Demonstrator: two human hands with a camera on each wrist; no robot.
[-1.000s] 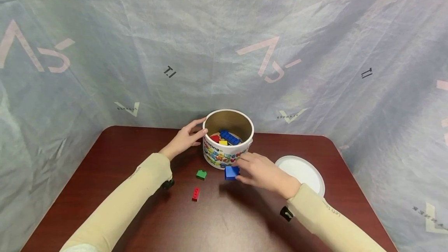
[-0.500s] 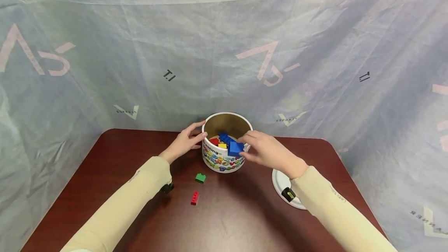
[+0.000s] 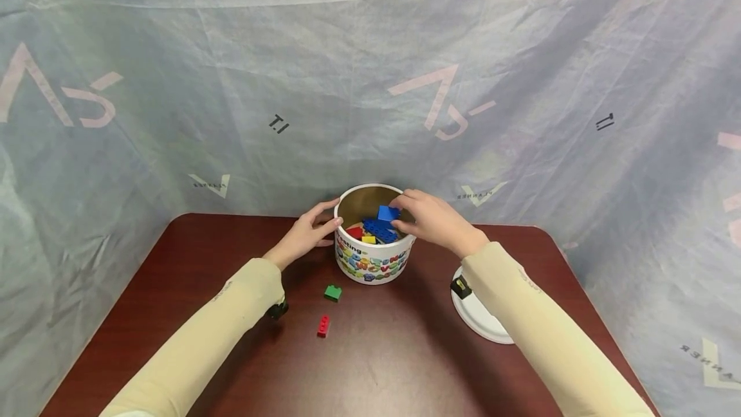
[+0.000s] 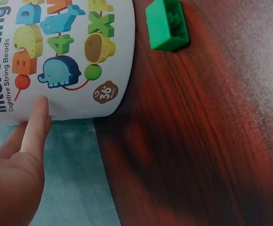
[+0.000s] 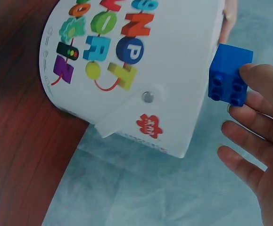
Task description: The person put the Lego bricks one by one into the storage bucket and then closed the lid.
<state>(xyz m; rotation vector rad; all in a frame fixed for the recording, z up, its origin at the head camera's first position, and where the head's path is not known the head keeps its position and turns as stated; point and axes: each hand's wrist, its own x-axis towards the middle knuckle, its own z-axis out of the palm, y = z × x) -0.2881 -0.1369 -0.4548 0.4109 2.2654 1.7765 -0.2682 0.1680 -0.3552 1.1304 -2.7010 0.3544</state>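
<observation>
My right hand [image 3: 434,219] pinches a blue toy brick [image 3: 388,213] between thumb and fingers at the bucket's opening. The right wrist view shows the brick's studs [image 5: 228,89] facing down, beside the rim. The white bucket [image 3: 373,264] is printed with colourful letters and animals and stands near the table's back edge. Inside it lie a long blue brick [image 3: 379,230], a red piece [image 3: 354,233] and a yellow piece [image 3: 368,239]. My left hand [image 3: 302,237] rests its extended fingers and thumb against the bucket's left side.
A green brick [image 3: 332,292] and a red three-stud brick [image 3: 323,325] lie on the table [image 3: 370,365] in front of the bucket. To the right, a white round lid [image 3: 483,317] is partly covered by my right sleeve. A grey sheet [image 3: 347,82] hangs behind.
My right hand has lifted the blue brick from in front of the bucket, up past the rim, to its opening. The left hand stays against the bucket's side.
</observation>
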